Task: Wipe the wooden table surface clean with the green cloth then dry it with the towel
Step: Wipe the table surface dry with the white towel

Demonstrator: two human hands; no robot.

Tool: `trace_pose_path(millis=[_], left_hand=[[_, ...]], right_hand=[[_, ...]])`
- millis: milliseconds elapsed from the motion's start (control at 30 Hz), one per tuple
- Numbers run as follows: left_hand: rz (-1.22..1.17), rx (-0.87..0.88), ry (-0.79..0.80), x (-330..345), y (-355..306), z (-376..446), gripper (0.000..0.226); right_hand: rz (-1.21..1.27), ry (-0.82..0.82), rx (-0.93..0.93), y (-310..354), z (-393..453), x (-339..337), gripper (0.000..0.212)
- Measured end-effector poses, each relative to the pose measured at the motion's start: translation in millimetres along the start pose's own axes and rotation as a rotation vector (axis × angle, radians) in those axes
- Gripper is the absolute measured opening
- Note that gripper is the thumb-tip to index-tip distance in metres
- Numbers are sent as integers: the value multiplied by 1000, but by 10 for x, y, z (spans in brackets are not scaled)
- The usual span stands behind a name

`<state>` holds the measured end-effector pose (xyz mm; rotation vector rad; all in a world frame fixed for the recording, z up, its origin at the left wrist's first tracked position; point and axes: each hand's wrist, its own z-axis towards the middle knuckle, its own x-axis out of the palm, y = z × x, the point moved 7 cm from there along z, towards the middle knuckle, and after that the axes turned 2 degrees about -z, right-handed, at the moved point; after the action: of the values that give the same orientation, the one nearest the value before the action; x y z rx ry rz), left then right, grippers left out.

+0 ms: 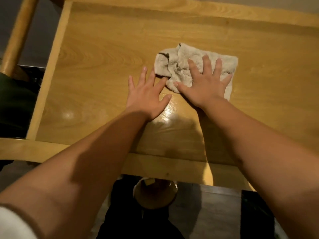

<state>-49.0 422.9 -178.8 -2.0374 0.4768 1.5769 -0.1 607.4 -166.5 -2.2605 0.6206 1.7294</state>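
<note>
A crumpled beige towel [176, 64] lies near the middle of the wooden table [103, 49]. My right hand [205, 83] presses flat on the towel with fingers spread straight. My left hand [146, 95] lies flat on the bare wood just left of the towel, and its index fingertip touches the towel's bunched lower-left edge. No green cloth is in view. A glossy patch of the table [165, 114] reflects light just below my hands.
The table has a raised lighter frame along its left edge [50, 73] and near edge [172, 166]. A wooden chair post [17, 35] stands past the left edge. Below the near edge sits a round bowl [155, 194] on the dark floor.
</note>
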Motion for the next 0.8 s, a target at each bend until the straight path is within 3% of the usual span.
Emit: trace_pose_path(millis=[300,467,600,700,800], left_hand=[[90,2,57,12,5,31,85],[33,1,34,3,21,23,73],[25,-39,107,-4,0,28,69],[-64,-128,145,-46,-206,95,61],[-63,-57,116,8,-642,84,60]], right_hand=[[25,-17,-35,-133,-1230,311,87],[-52,-7,-56,-217,-1942,552,88],[-60,13,-101,-337,-2330,638,88],[-4,32,-41,-331,-2336,601,91],[148,-15,91,-234,-2329,554,79]])
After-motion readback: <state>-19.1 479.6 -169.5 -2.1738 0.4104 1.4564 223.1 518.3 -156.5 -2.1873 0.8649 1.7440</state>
